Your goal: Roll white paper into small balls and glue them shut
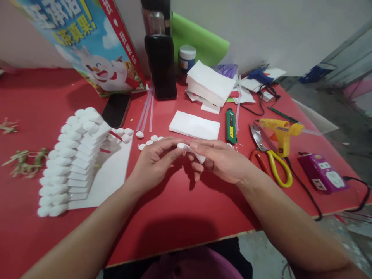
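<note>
A strip of white paper [200, 157], curled into a small roll at its left end, is held over the red table. The thumb and fingers of my left hand [155, 162] pinch the rolled end. My right hand [222, 159] grips the other end of the strip, its thumb side on top and some fingers curled underneath. Just behind the hands lies a stack of white paper pieces [194, 124]. Several small white paper rolls [154, 138] rest beyond my left hand. To the left, rows of white rolls with folded strips [74, 159] are set on a white sheet [112, 182].
On the right lie a green cutter [231, 126], scissors with red and yellow handles [269, 157], a yellow glue gun [280, 133] and a purple power box [322, 173] with cables. Behind are a phone [116, 110], glue sticks [147, 108], a black bottle [160, 66] and a printed box [95, 46].
</note>
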`<move>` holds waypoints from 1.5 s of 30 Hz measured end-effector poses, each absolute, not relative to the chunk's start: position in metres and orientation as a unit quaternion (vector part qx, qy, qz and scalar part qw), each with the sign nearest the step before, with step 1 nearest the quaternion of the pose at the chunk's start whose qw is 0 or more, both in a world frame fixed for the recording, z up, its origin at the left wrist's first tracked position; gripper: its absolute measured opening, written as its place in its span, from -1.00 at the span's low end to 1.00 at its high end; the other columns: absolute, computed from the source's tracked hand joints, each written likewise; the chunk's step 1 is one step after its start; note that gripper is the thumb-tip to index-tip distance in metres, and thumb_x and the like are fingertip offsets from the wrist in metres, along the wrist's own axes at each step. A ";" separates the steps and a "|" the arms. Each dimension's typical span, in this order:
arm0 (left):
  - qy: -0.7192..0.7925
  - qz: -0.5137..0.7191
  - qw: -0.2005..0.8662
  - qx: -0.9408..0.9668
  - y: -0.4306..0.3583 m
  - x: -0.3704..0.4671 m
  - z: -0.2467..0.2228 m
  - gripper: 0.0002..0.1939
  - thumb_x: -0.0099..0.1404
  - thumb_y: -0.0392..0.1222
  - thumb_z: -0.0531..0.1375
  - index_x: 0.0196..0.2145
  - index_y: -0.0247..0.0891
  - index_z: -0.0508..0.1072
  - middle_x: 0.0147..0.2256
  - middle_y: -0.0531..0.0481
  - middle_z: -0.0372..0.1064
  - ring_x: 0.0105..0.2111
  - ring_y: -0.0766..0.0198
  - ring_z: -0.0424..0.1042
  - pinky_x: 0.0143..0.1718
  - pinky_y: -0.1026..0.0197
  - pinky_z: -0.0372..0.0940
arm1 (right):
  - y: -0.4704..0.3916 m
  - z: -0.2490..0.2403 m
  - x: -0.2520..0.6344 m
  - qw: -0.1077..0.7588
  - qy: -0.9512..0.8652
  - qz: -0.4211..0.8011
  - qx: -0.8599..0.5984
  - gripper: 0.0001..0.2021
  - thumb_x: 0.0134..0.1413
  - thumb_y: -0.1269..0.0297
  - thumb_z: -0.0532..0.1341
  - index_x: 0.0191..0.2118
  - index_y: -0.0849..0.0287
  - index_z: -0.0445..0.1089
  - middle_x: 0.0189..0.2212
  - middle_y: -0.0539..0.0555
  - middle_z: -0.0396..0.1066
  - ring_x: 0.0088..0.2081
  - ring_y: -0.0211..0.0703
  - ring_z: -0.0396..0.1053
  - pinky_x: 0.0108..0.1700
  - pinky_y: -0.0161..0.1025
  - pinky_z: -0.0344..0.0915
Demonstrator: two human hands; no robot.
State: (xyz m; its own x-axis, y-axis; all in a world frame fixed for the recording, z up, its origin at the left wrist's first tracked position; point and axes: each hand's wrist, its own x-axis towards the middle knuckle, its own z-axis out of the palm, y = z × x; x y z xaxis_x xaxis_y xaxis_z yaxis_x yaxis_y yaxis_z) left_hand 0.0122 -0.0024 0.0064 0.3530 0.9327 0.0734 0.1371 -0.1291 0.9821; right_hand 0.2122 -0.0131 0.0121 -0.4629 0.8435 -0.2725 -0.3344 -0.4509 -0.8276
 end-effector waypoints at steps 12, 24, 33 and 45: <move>0.422 0.416 0.514 0.620 -0.001 0.011 0.001 -0.85 0.41 -0.07 0.32 -0.18 -0.12 0.70 -0.25 -0.04 0.63 -0.24 0.11 0.56 -0.09 0.09 0.43 | -0.018 0.016 0.207 0.406 -0.491 0.599 -0.485 -0.61 0.13 -0.07 0.45 -0.24 0.20 0.50 -0.47 -0.01 0.53 -0.59 -0.29 0.43 -0.56 -0.32 0.43; 0.461 0.451 0.493 0.584 -0.009 0.019 0.001 -0.89 0.31 -0.15 0.42 -0.19 -0.11 0.73 -0.21 -0.02 0.67 -0.17 0.10 0.59 -0.08 0.07 0.46 | -0.029 0.006 0.199 0.440 -0.678 0.267 -0.524 -0.86 0.30 0.30 0.28 -0.31 0.15 0.52 -0.49 -0.02 0.52 -0.50 -0.30 0.35 -0.44 -0.32 0.22; 0.448 0.451 0.491 0.595 -0.006 0.011 0.007 -0.83 0.10 -0.10 0.56 -0.35 -0.12 0.73 -0.33 -0.03 0.65 -0.31 0.12 0.58 -0.23 0.08 0.50 | -0.025 0.008 0.214 0.407 -0.805 0.172 -0.395 -0.85 0.42 0.38 0.21 -0.20 0.14 0.52 -0.35 0.02 0.63 -0.34 -0.25 0.53 -0.27 -0.29 0.34; 0.430 0.447 0.461 0.634 -0.006 0.015 0.005 -0.91 0.28 -0.15 0.45 -0.23 -0.08 0.74 -0.28 -0.02 0.60 -0.26 0.16 0.53 -0.18 0.11 0.41 | -0.026 0.006 0.210 0.423 -0.754 0.221 -0.451 -0.84 0.43 0.28 0.23 -0.21 0.12 0.55 -0.39 -0.01 0.62 -0.38 -0.25 0.53 -0.27 -0.29 0.37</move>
State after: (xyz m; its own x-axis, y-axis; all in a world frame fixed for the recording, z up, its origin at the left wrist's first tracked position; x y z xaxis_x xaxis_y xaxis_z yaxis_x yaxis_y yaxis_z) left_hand 0.0148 -0.0058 0.0047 0.2304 0.9580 0.1705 0.1334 -0.2047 0.9697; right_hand 0.2101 -0.0257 0.0061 -0.2339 0.8674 0.4392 0.4936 0.4951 -0.7150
